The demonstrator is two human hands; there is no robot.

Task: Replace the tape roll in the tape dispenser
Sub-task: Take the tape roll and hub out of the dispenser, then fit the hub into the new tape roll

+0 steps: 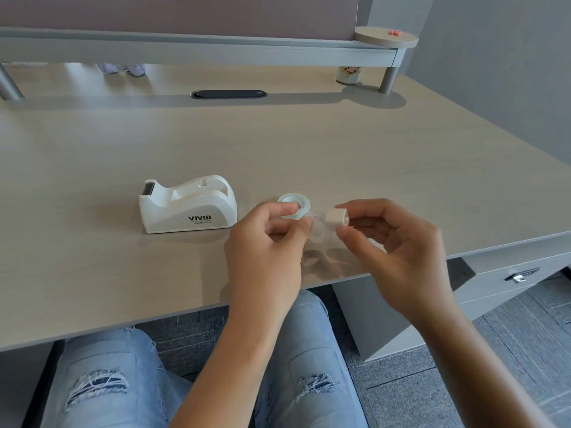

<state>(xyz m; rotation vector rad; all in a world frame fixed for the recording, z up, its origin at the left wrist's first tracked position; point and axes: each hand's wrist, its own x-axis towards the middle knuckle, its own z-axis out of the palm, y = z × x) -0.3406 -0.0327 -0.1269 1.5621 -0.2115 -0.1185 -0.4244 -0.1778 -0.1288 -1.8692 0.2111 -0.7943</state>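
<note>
A white tape dispenser (187,205) marked VIVID stands on the wooden desk (123,143), its roll cradle empty and its cutter at the left end. Just right of it, my left hand (267,242) pinches a clear tape roll (293,205) between thumb and fingers, a little above the desk. My right hand (392,245) holds a small white core spindle (337,219) by thumb and forefinger, a short gap to the right of the roll. A crumpled clear wrapper (327,257) lies on the desk below both hands.
A raised shelf (197,47) runs along the back of the desk with a round stand (386,38) at its right end. A small printed can (348,75) stands under it. A dark cable slot (228,94) sits mid-back. A drawer unit (500,273) is at the lower right.
</note>
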